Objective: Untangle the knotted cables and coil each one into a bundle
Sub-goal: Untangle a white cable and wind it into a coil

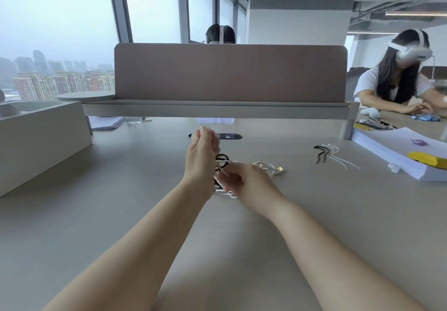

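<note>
The grey desk (121, 209) fills most of my view, and a brown partition screen (229, 73) stands across its far edge. At the right a thick stack of white paper (391, 151) lies on the desk with a yellow object (425, 159) on top. Both my bare forearms reach forward to the middle of the desk. My left hand (202, 152) is raised above the surface, its fingers curled in and pinching a pale strand that runs down toward the knot. My right hand (245, 182) sits lower, just beside the left wrist, with its fingers curled round the near side of the tangle of black and white cables (222, 162). I cannot tell which strand it grips, since the hand hides it. The tangle lies on the desk between my hands and is partly covered by them. A white loop (263, 165) of it spreads out to the right and ends in a USB plug (279, 169) resting flat on the desk. Well apart, toward the paper stack, lie a few black cable ties (319, 154) and white cable ties (339, 157), close together.
</note>
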Tool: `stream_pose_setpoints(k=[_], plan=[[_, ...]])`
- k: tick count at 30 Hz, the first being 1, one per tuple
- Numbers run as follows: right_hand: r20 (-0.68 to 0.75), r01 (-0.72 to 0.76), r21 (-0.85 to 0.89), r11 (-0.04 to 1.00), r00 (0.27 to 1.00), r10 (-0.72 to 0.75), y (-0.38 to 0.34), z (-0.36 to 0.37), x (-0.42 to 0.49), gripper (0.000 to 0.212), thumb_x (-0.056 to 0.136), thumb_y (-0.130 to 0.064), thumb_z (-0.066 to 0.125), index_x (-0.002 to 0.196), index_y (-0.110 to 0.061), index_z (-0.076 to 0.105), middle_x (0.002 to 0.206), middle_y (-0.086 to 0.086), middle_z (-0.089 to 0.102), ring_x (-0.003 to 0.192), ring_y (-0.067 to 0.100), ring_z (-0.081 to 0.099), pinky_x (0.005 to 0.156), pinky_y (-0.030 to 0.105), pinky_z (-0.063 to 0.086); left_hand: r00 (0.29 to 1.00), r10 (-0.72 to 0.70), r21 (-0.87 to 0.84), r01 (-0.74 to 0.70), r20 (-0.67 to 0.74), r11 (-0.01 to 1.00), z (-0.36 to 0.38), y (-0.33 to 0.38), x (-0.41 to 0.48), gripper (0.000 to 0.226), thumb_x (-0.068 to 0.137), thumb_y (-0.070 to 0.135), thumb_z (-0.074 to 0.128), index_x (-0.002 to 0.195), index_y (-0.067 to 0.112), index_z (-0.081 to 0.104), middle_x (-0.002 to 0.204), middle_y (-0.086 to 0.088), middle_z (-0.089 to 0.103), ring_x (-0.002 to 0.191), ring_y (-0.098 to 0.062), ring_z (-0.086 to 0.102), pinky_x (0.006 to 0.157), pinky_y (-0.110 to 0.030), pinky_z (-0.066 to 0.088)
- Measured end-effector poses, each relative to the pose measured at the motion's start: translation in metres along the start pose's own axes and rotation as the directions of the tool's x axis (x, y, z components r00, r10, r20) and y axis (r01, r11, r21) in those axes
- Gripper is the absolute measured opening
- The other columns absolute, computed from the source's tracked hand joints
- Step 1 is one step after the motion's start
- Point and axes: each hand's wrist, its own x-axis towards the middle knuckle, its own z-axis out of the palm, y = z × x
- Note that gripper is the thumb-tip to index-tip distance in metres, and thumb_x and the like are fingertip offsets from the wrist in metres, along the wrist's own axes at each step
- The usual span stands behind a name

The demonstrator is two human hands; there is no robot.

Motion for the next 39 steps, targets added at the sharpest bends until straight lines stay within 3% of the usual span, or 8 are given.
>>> stream_pose_setpoints(k=[6, 11, 16, 24, 27, 31, 35, 39], plan=[[-0.199, 0.203, -0.016, 0.979, 0.959, -0.202, -0.006, -0.008, -0.001, 0.011, 0.093, -0.024, 0.058, 0.09, -0.017, 0.066, 0.082, -0.006, 0.057, 0.077, 0.01, 0.049, 0.068, 0.03, 0.04, 0.993, -0.093, 0.149, 0.081, 0.075, 0.986, -0.009, -0.004, 0.008, 0.05, 0.099, 0.058, 0.016, 0.068, 0.021, 0.031, 0.061, 0.005, 0.032, 0.061, -0.015, 0.024, 0.064, -0.032, 0.023], [-0.46, 0.177, -0.221, 0.959, 0.848, -0.263, -0.001, -0.015, 0.003, 0.031, 0.089, -0.047, 0.048, 0.081, -0.021, 0.061, 0.079, -0.013, 0.06, 0.075, 0.01, 0.054, 0.069, 0.027, 0.024, 0.957, -0.063, 0.341, -0.039, 0.282, 0.939, -0.001, -0.005, -0.003, 0.054, 0.097, 0.06, 0.006, 0.068, 0.02, 0.026, 0.062, 0.006, 0.025, 0.059, -0.012, 0.024, 0.068, -0.031, 0.023], [-0.584, 0.1, -0.174, 0.98, 0.79, -0.185, 0.0, -0.019, 0.002, 0.024, 0.086, -0.046, 0.056, 0.077, -0.023, 0.06, 0.076, -0.011, 0.061, 0.073, 0.008, 0.057, 0.077, 0.025, 0.021, 0.899, -0.057, 0.377, -0.124, 0.434, 0.918, 0.005, -0.003, -0.014, 0.058, 0.095, 0.058, 0.002, 0.078, 0.013, 0.033, 0.071, 0.002, 0.024, 0.062, -0.009, 0.025, 0.066, -0.028, 0.025], [-0.597, 0.033, -0.076, 0.997, 0.799, -0.071, 0.006, -0.022, 0.003, 0.024, 0.084, -0.048, 0.064, 0.074, -0.03, 0.052, 0.074, -0.015, 0.058, 0.068, 0.002, 0.051, 0.083, 0.027, 0.023, 0.849, -0.13, 0.405, -0.105, 0.512, 0.908, 0.003, -0.003, -0.014, 0.059, 0.099, 0.055, 0.007, 0.077, 0.009, 0.037, 0.071, 0.003, 0.024, 0.06, -0.008, 0.027, 0.053, -0.007, 0.031], [-0.6, 0.018, 0.014, 1.0, 0.8, -0.006, 0.007, -0.023, 0.005, 0.023, 0.084, -0.043, 0.066, 0.072, -0.03, 0.052, 0.065, -0.015, 0.056, 0.062, 0.004, 0.053, 0.089, 0.042, 0.04, 0.85, -0.134, 0.405, -0.1, 0.51, 0.909, 0.003, -0.005, -0.014, 0.042, 0.104, 0.039, 0.023, 0.071, 0.016, 0.034, 0.06, 0.012, 0.028, 0.056, -0.007, 0.027, 0.05, -0.011, 0.03], [-0.576, -0.017, 0.145, 0.989, 0.812, 0.098, 0.008, -0.024, 0.007, 0.025, 0.086, -0.04, 0.065, 0.066, -0.033, 0.052, 0.064, -0.015, 0.059, 0.064, 0.004, 0.054, 0.087, 0.05, 0.044, 0.856, -0.094, 0.371, -0.119, 0.508, 0.921, 0.003, -0.008, -0.015, 0.031, 0.102, 0.012, 0.031, 0.071, 0.015, 0.033, 0.064, 0.006, 0.032, 0.056, -0.007, 0.029, 0.053, -0.016, 0.03], [-0.542, 0.0, 0.228, 0.974, 0.831, 0.127, 0.009, -0.026, 0.006, 0.025, 0.087, -0.038, 0.064, 0.065, -0.032, 0.055, 0.056, -0.019, 0.057, 0.057, 0.002, 0.05, 0.076, 0.04, 0.047, 0.894, -0.034, 0.414, -0.173, 0.446, 0.894, 0.007, -0.014, -0.016, 0.031, 0.103, 0.019, 0.032, 0.073, 0.016, 0.039, 0.066, 0.007, 0.037, 0.058, -0.008, 0.033, 0.06, -0.024, 0.031], [-0.392, 0.066, 0.415, 0.907, 0.913, 0.114, -0.001, -0.025, 0.004, 0.012, 0.091, -0.025, 0.063, 0.081, -0.018, 0.063, 0.057, -0.016, 0.057, 0.052, 0.002, 0.047, 0.059, 0.025, 0.04, 0.942, 0.06, 0.372, -0.188, 0.33, 0.909, 0.002, -0.016, -0.01, 0.029, 0.104, 0.021, 0.035, 0.076, 0.019, 0.044, 0.07, 0.006, 0.042, 0.06, -0.005, 0.037, 0.059, -0.02, 0.033]])
